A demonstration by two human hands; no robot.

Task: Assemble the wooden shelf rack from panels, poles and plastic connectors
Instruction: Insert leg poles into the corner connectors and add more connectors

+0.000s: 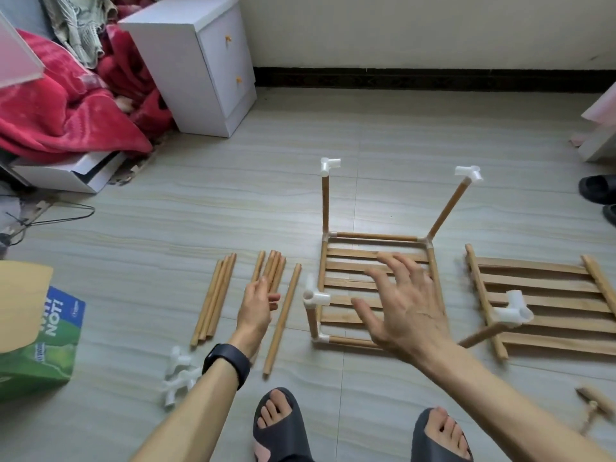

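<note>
A slatted wooden panel [353,261] lies on the floor inside a pole frame. Poles with white plastic connectors [330,165] on top rise from its corners; the front right pole [480,336] leans out to the right. My right hand [406,305] hovers over this panel with its fingers spread and holds nothing. My left hand [258,303], a black band on its wrist, reaches with straight fingers over a bunch of loose poles [271,270]. A second slatted panel [546,305] lies to the right.
More loose poles [213,301] lie left of my left hand, a single pole [283,318] to its right. Loose white connectors [178,375] sit by my left forearm. A green box [40,348], a white cabinet [200,61] and red bedding [56,115] stand at the left. My sandalled feet [276,425] are at the bottom.
</note>
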